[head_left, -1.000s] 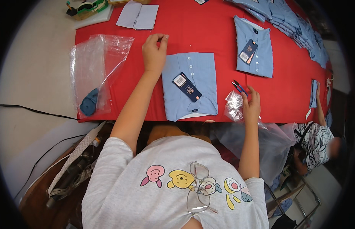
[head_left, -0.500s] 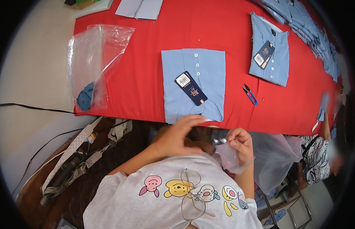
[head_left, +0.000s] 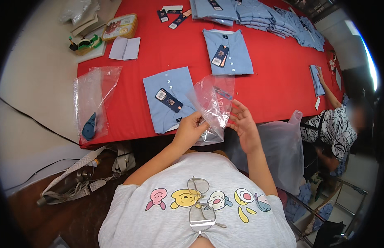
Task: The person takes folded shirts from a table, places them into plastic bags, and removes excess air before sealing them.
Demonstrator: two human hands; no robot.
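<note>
A clear plastic bag (head_left: 214, 97) hangs upright in front of me at the table's front edge. My left hand (head_left: 191, 131) has its fingers closed on the bag's left side. At the bag's right side my right hand (head_left: 245, 126) has its fingers spread; whether the fingertips touch the plastic I cannot tell. Left of the bag a folded light-blue shirt (head_left: 179, 82) lies on the table, with a dark hang tag (head_left: 169, 100) on its front. Through the plastic show blue thread snips (head_left: 223, 93).
On the red-covered table (head_left: 274, 89) are another tagged blue shirt (head_left: 240, 50), stacked shirts (head_left: 262, 20), loose tags (head_left: 174, 18), a notebook (head_left: 125, 48) and a plastic bag (head_left: 88, 99) at left. A co-worker's hand (head_left: 320, 76) rests on folded blue cloth at far right.
The bag has come up from beside my lap to between my hands. My left hand has moved from the shirt onto the bag, and my right fingers have spread. The view has shifted.
</note>
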